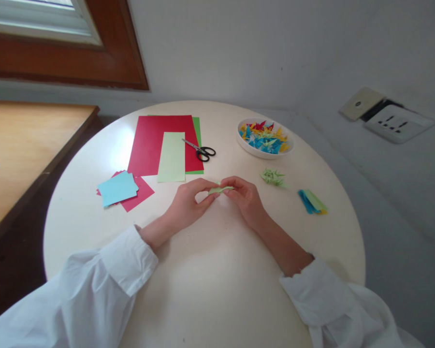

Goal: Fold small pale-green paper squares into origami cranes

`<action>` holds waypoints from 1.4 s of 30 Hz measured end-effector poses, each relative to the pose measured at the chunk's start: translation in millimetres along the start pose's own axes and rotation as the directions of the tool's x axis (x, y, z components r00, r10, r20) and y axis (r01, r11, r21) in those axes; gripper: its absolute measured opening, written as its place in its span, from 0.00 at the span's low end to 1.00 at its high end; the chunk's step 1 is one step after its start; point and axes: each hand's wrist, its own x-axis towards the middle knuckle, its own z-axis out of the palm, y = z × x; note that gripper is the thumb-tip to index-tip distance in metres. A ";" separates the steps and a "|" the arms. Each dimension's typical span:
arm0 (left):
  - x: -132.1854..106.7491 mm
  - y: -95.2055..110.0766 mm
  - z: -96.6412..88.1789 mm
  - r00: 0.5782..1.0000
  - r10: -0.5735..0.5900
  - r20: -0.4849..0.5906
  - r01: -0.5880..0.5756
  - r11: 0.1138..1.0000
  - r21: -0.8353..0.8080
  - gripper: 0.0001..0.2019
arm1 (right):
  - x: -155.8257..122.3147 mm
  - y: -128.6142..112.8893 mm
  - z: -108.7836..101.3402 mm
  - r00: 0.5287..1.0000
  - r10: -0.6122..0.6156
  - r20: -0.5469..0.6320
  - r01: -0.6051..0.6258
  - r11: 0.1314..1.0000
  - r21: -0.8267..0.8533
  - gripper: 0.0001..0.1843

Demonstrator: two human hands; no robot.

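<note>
A small folded piece of light green paper [217, 190] is pinched between both hands over the middle of the table. My left hand [193, 200] grips its left side between thumb and forefinger. On the other side, my right hand [244, 199] holds it the same way, fingertips close to the left ones. Fingers cover part of the paper, so its exact fold shape is hard to make out. Just beyond the hands lies a light green paper strip [172, 159], with black-handled scissors [202, 152] resting across its right edge.
Red sheets [148, 140] lie over a green sheet [196, 130] at the back. Blue paper squares [118, 189] top pink ones at left. A white bowl [264, 154] holds folded paper cranes; a light green folded pile [273, 177] and a folded paper stack [312, 201] sit at right.
</note>
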 end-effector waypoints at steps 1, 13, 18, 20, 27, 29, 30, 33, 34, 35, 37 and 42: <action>0.1 -0.2 0.1 1.000 0.009 0.002 -0.009 1.000 0.001 0.09 | 0.1 0.2 -0.1 1.000 -0.007 0.004 0.007 1.000 0.001 0.04; -1.1 -4.2 2.3 0.998 -0.010 -0.065 0.007 0.999 -0.035 0.04 | -1.6 6.2 3.6 0.998 -0.035 -0.050 0.035 0.999 -0.002 0.04; -0.2 -4.6 1.1 0.997 -0.023 -0.072 0.021 1.000 -0.024 0.04 | -2.8 7.0 4.4 0.994 -0.076 -0.072 0.071 0.995 -0.068 0.03; -0.1 -4.3 0.8 0.997 -0.035 -0.066 0.033 0.999 -0.034 0.05 | -3.1 7.3 4.2 0.994 -0.095 -0.056 0.090 0.992 -0.088 0.04; 0.7 -2.5 2.0 0.993 -0.110 -0.045 0.104 0.987 -0.119 0.05 | -3.2 10.6 4.7 0.990 -0.130 -0.057 0.123 0.986 -0.110 0.04; 1.6 -2.5 2.8 0.987 -0.158 -0.041 0.148 0.972 -0.180 0.04 | -3.5 11.2 5.2 0.988 -0.138 -0.068 0.129 0.983 -0.129 0.05; 2.2 -2.4 3.1 0.982 -0.186 -0.038 0.174 0.960 -0.219 0.04 | -3.7 11.4 5.5 0.987 -0.144 -0.077 0.133 0.981 -0.143 0.05; 4.2 -1.8 3.8 0.963 -0.269 -0.027 0.247 0.915 -0.318 0.05 | -3.9 11.9 5.9 0.983 -0.161 -0.092 0.144 0.974 -0.173 0.04; 4.9 -1.5 4.0 0.956 -0.291 -0.022 0.267 0.902 -0.339 0.05 | -3.8 12.2 5.9 0.982 -0.163 -0.091 0.146 0.974 -0.173 0.04; 5.5 -1.1 4.1 0.951 -0.309 -0.017 0.284 0.891 -0.355 0.05 | -3.6 12.5 5.9 0.983 -0.165 -0.085 0.149 0.974 -0.168 0.04; 6.4 -0.4 4.2 0.942 -0.336 -0.005 0.309 0.870 -0.383 0.05 | -3.2 13.1 5.8 0.983 -0.169 -0.067 0.157 0.976 -0.154 0.04; 7.3 0.2 3.6 0.926 -0.378 0.015 0.350 0.840 -0.414 0.05 | -3.8 11.1 5.4 0.979 -0.198 -0.042 0.186 0.963 -0.194 0.03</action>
